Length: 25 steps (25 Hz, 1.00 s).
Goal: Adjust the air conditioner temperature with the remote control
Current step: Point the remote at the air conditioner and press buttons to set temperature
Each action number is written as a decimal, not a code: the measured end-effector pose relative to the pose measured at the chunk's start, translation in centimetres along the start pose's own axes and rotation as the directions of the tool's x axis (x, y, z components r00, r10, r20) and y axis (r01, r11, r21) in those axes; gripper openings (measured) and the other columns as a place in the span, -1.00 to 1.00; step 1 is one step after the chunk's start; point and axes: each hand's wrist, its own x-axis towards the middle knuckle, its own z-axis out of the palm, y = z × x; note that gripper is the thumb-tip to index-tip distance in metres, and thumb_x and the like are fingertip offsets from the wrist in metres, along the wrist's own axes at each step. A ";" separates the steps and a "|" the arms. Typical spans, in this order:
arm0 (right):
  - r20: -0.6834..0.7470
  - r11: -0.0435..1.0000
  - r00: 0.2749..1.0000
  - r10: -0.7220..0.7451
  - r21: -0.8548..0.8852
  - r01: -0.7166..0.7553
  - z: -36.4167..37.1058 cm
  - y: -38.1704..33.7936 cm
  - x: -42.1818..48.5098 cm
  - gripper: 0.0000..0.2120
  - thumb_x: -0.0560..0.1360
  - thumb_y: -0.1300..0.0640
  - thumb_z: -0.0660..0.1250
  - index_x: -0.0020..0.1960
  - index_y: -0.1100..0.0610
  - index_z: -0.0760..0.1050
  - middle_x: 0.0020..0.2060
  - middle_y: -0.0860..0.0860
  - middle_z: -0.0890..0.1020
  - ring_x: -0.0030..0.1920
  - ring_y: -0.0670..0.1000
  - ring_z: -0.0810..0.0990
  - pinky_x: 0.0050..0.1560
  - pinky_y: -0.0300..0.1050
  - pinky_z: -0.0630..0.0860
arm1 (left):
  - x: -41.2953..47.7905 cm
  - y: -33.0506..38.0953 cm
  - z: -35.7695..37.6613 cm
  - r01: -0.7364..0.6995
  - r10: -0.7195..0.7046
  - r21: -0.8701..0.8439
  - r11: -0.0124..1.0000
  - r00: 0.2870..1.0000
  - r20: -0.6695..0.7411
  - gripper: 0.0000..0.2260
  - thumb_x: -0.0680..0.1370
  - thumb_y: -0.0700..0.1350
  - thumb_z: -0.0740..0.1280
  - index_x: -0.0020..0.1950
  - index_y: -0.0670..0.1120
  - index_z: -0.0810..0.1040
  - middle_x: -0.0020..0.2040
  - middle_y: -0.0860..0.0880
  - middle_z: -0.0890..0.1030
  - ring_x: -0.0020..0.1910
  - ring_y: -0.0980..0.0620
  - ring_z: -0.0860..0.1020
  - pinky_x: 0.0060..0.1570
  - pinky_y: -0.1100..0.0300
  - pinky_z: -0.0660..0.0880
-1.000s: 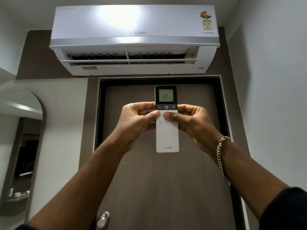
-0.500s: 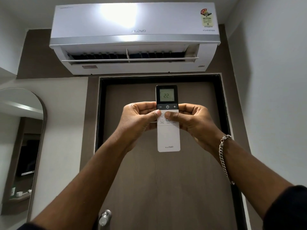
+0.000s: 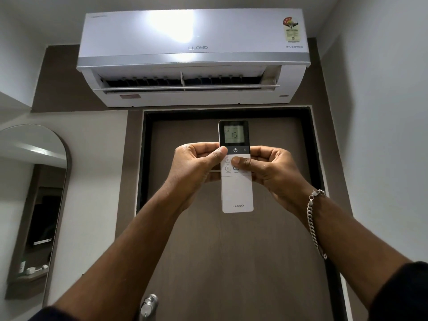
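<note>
**Reading drops from 22 to 16**

Both hands hold the remote control point(image 3: 236, 186) up below the air conditioner point(image 3: 192, 56). The left hand point(image 3: 196, 167) has shifted its thumb onto the minus key; the right hand point(image 3: 266, 170) stays closed around it. Adjustment looks nearly done.

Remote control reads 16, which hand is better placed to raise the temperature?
Right. The right hand holds the remote control beside the uncovered plus button; the left hand has its thumb over the minus side.

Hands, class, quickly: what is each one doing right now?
Left hand: closed on the Lloyd remote control, thumb over the minus button.
Right hand: closed on the remote, thumb on the lower buttons.
</note>
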 end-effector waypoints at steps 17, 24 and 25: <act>-0.054 0.999 0.998 -0.010 -0.036 0.008 0.2 -0.9 -0.4 -0.79 0.52 0.10 0.35 0.07 0.20 0.60 -0.06 0.13 0.74 -0.06 0.09 0.75 -0.11 -0.12 0.67 | -0.2 0.8 0.6 -0.062 0.062 0.006 0.998 0.998 0.025 -0.87 0.49 -0.21 0.40 -0.11 0.03 0.59 -0.26 0.13 0.74 -0.21 0.10 0.72 -0.34 0.31 0.60; -0.042 1.000 0.999 0.005 -0.019 -0.006 0.2 -0.9 -0.2 -0.73 0.51 0.10 0.36 0.13 0.22 0.59 -0.03 0.16 0.74 -0.03 0.10 0.74 -0.04 -0.05 0.68 | -0.1 0.9 0.5 -0.077 0.078 -0.004 0.997 0.996 0.039 -0.86 0.49 -0.22 0.40 -0.10 0.04 0.59 -0.24 0.11 0.74 -0.18 0.07 0.72 -0.31 0.29 0.61; -0.043 1.000 0.999 0.004 -0.020 -0.005 0.2 -0.9 -0.2 -0.73 0.51 0.10 0.36 0.14 0.22 0.58 -0.02 0.16 0.73 -0.02 0.11 0.74 -0.03 -0.04 0.68 | -0.1 0.9 0.5 -0.077 0.078 -0.005 0.997 0.996 0.040 -0.86 0.49 -0.21 0.40 -0.10 0.04 0.59 -0.24 0.11 0.74 -0.18 0.07 0.72 -0.31 0.29 0.61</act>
